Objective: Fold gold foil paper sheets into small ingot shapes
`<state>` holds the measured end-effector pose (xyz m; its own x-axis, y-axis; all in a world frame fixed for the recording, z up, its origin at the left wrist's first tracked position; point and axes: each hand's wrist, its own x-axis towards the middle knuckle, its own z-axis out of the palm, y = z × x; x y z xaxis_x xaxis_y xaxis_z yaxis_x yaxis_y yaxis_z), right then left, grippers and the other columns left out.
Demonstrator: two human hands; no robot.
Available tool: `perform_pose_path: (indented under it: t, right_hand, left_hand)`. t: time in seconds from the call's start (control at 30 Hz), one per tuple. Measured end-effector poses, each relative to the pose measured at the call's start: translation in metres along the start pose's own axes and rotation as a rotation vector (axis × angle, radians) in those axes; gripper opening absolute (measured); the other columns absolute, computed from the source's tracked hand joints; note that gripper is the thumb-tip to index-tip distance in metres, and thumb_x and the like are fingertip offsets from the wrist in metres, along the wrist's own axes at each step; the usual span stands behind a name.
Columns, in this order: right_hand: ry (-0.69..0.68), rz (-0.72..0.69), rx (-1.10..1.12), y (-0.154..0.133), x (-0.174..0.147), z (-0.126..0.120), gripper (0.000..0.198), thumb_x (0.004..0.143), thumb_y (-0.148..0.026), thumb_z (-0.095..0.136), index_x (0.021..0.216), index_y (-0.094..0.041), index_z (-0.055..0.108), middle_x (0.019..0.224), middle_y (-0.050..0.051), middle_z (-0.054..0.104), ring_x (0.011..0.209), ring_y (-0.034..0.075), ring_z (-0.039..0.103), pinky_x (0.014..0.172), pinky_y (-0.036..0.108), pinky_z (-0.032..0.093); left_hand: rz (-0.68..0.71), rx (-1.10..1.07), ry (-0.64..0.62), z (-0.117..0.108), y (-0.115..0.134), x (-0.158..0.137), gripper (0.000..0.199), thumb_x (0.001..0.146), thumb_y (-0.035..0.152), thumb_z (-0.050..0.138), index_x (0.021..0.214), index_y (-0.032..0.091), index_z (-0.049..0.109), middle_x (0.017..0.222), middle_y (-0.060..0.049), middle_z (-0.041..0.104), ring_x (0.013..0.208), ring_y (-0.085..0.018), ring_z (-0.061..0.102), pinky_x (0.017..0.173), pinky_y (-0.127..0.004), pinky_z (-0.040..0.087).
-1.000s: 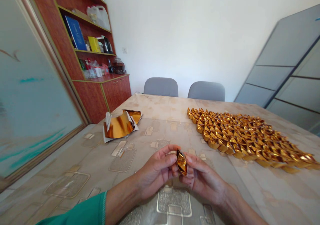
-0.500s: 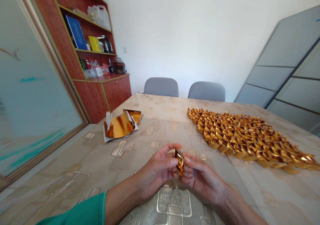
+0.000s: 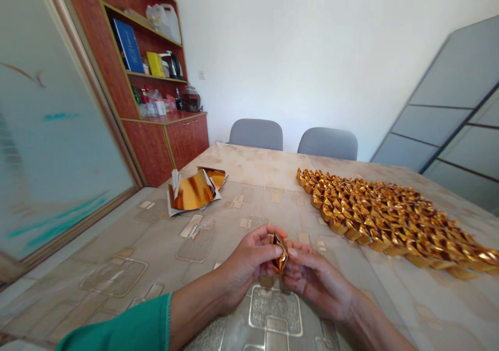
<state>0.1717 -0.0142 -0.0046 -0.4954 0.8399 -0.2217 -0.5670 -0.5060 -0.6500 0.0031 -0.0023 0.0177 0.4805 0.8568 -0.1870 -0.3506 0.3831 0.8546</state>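
Note:
A small folded gold foil paper ingot (image 3: 279, 255) is held upright between my two hands above the table. My left hand (image 3: 251, 252) grips its left side, thumb on the near face and forefinger at the upper tip. From the right, my right hand (image 3: 315, 273) pinches the ingot's other side with thumb and fingers. Parts of the ingot are hidden behind the fingertips. To the right lie many finished-looking gold foil ingots (image 3: 382, 216) packed in close rows. Flat gold foil sheets with pale backs (image 3: 193, 192) rest in a loose, curled pile at the left.
The table (image 3: 249, 158) has a patterned, clear-looking cover. Two grey chairs (image 3: 255, 134) (image 3: 328, 143) stand at its far side. A red-brown shelf cabinet (image 3: 150, 148) with bottles and a kettle is at the back left, and a frosted glass door (image 3: 58, 122) at the left.
The view has shifted slightly, so the surroundings appear a little further right. Both hands keep hold of the ingot, with the right fingers slightly moved along its side.

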Motion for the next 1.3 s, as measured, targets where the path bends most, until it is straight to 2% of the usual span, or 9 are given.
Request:
perform_pose_path:
  t: [0.13, 0.27, 0.5, 0.87, 1.03, 1.2, 1.3]
  right_hand:
    - [0.016, 0.004, 0.002, 0.000, -0.001, -0.002, 0.019, 0.071, -0.023, 0.085, 0.077, -0.012, 0.069, 0.060, -0.004, 0.053, 0.056, 0.007, 0.041, 0.055, 0.019, 0.033]
    - [0.016, 0.002, -0.005, 0.000, 0.000, -0.002, 0.022, 0.069, -0.022, 0.086, 0.081, -0.012, 0.071, 0.060, -0.004, 0.052, 0.055, 0.006, 0.040, 0.054, 0.019, 0.032]
    - [0.026, 0.005, -0.019, 0.001, 0.001, -0.002, 0.023, 0.069, -0.023, 0.086, 0.082, -0.011, 0.071, 0.057, -0.005, 0.051, 0.053, 0.005, 0.040, 0.054, 0.019, 0.031]
    - [0.072, 0.021, -0.013, 0.002, 0.003, -0.003, 0.028, 0.065, -0.024, 0.089, 0.082, -0.011, 0.070, 0.059, -0.005, 0.054, 0.053, 0.005, 0.042, 0.055, 0.019, 0.032]
    - [0.068, 0.023, -0.024, 0.002, 0.004, -0.003, 0.028, 0.066, -0.024, 0.088, 0.082, -0.011, 0.070, 0.057, -0.005, 0.053, 0.052, 0.006, 0.041, 0.053, 0.019, 0.031]
    - [0.088, 0.042, 0.048, -0.001, 0.002, -0.003, 0.031, 0.062, -0.025, 0.090, 0.081, -0.013, 0.069, 0.056, -0.006, 0.051, 0.053, 0.006, 0.040, 0.054, 0.019, 0.031]
    - [0.105, 0.032, 0.044, -0.003, 0.002, -0.002, 0.036, 0.061, -0.030, 0.091, 0.085, -0.014, 0.069, 0.057, -0.006, 0.050, 0.053, 0.006, 0.039, 0.054, 0.019, 0.031]
  left_hand:
    - [-0.028, 0.045, 0.001, -0.001, 0.002, -0.001, 0.031, 0.071, 0.022, 0.072, 0.099, 0.017, 0.060, 0.079, 0.003, 0.060, 0.060, -0.006, 0.051, 0.055, -0.019, 0.033]
    - [-0.078, 0.051, -0.024, -0.002, 0.004, -0.002, 0.037, 0.065, 0.018, 0.073, 0.100, 0.019, 0.058, 0.086, 0.001, 0.063, 0.068, -0.009, 0.057, 0.057, -0.019, 0.034]
    - [-0.161, 0.004, -0.020, -0.003, 0.006, 0.000, 0.039, 0.062, 0.017, 0.072, 0.097, 0.019, 0.056, 0.076, 0.002, 0.062, 0.062, -0.008, 0.056, 0.053, -0.018, 0.031]
    - [-0.194, -0.023, 0.004, -0.005, 0.003, 0.001, 0.044, 0.057, 0.011, 0.064, 0.099, 0.019, 0.055, 0.075, 0.003, 0.061, 0.061, -0.008, 0.055, 0.053, -0.018, 0.033]
    - [-0.182, 0.024, -0.015, -0.006, 0.002, 0.001, 0.036, 0.059, 0.010, 0.063, 0.093, 0.019, 0.054, 0.072, 0.002, 0.061, 0.057, -0.007, 0.053, 0.050, -0.018, 0.032]
    - [-0.204, -0.097, -0.086, -0.012, 0.008, 0.002, 0.039, 0.068, 0.015, 0.072, 0.104, 0.019, 0.058, 0.079, 0.001, 0.062, 0.059, -0.006, 0.054, 0.053, -0.018, 0.039]
    - [-0.202, -0.192, -0.071, -0.014, 0.010, 0.004, 0.046, 0.067, 0.013, 0.078, 0.108, 0.018, 0.060, 0.080, 0.002, 0.063, 0.060, -0.006, 0.056, 0.058, -0.019, 0.044]
